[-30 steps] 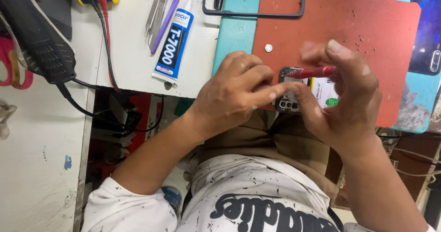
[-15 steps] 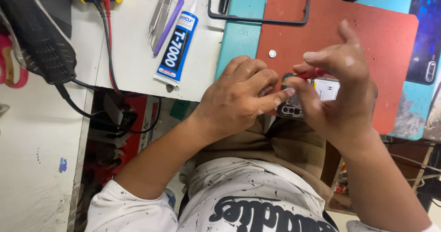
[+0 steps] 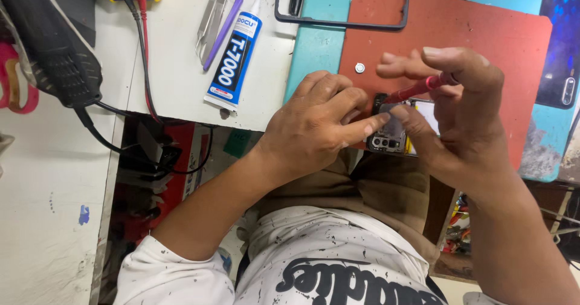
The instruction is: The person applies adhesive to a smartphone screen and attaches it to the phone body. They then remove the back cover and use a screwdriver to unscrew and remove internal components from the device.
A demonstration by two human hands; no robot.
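I see a white workbench (image 3: 169, 69) with a scuffed, paint-flecked white side panel (image 3: 42, 220) at left; a teal mat (image 3: 314, 45) covers its right part, a rust-red pad (image 3: 483, 45) on top; light is even, flat.

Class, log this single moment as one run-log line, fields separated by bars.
left hand: steadying opened phone | right hand: holding red screwdriver, tip on phone | surface: red mat | nearby: glue tube
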